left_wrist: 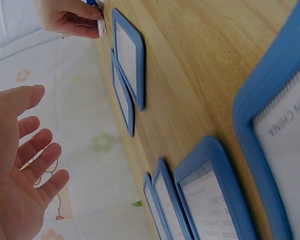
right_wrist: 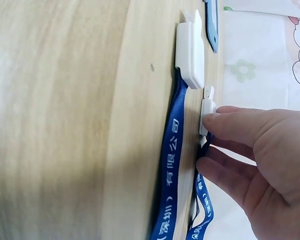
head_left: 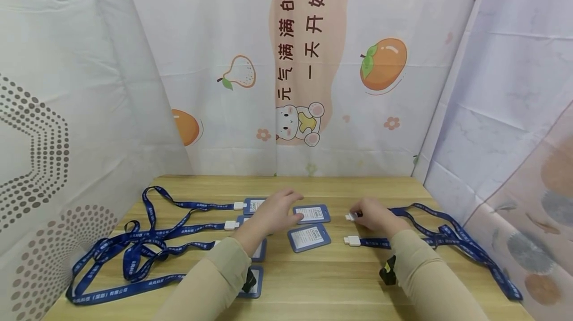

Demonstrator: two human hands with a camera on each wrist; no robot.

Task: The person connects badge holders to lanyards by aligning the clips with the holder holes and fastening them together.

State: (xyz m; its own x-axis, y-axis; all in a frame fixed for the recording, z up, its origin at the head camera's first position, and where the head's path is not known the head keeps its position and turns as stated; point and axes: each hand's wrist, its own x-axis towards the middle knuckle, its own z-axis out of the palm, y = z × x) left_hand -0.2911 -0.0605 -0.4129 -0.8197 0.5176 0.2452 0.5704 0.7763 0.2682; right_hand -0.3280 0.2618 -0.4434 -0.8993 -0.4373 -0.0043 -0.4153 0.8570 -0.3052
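Note:
My right hand (head_left: 375,219) pinches the white plastic clip (right_wrist: 207,114) at the end of a blue lanyard (right_wrist: 202,200), thumb on the clip's side, low over the table. Nearer to me lies a second lanyard's white clip (head_left: 352,241), untouched. My left hand (head_left: 275,212) hovers with fingers spread and nothing in them, just left of a blue-framed card holder (head_left: 312,214). Another card holder (head_left: 309,238) lies slightly turned in front of that one. In the left wrist view the left palm (left_wrist: 12,170) faces the camera, and the two holders appear partly overlapped.
To the left, several card holders (head_left: 256,281) lie in a column, partly covered by my left arm. Blue lanyards (head_left: 134,261) with white clips (head_left: 231,225) run loosely from them. More lanyard strap (head_left: 479,251) trails to the right table edge. A printed curtain (head_left: 309,161) hangs behind.

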